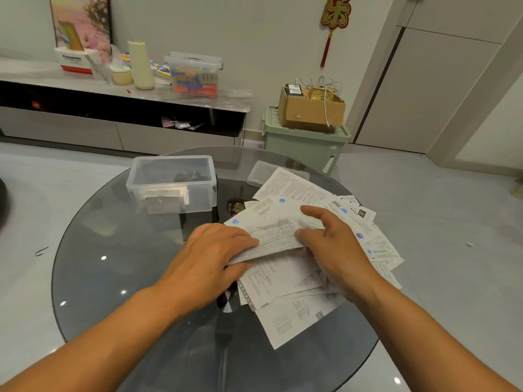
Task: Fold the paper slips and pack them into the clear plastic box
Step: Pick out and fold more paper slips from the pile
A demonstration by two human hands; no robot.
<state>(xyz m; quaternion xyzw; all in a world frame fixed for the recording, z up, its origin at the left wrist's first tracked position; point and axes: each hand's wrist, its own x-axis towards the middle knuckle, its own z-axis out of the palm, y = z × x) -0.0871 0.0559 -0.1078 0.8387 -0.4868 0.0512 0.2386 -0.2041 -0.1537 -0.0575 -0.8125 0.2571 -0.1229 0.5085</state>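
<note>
Few of the paper slips (305,250) are packed so far: most lie in a loose, overlapping heap on the right half of the round glass surface (113,250), spread flat and unfolded as far as can be seen. One slip (271,236) at the top of the heap is in hand, and the fold on it looks only begun. The left hand (215,250) lies over its left end, fingers (240,236) fairly straight on top of the sheet with the paper's near edge curling out beneath them; whether a thumb pinches from below is hidden. The right hand (331,239) rests on the slip's right end, fingers spread and gently bent, the thumb tucked against the paper's edge, so it seems to press rather than grip. The clear plastic box (172,183) stands open on the far left part of the surface, apart from the heap, and holds only a small stack of folded white paper (165,198) against its near wall, with much room left. Its lid (276,172) lies flat behind the heap, partly covered by slips. By my judgement the work is early: nearly the whole heap remains to be folded and moved over, then the lid fitted.
</note>
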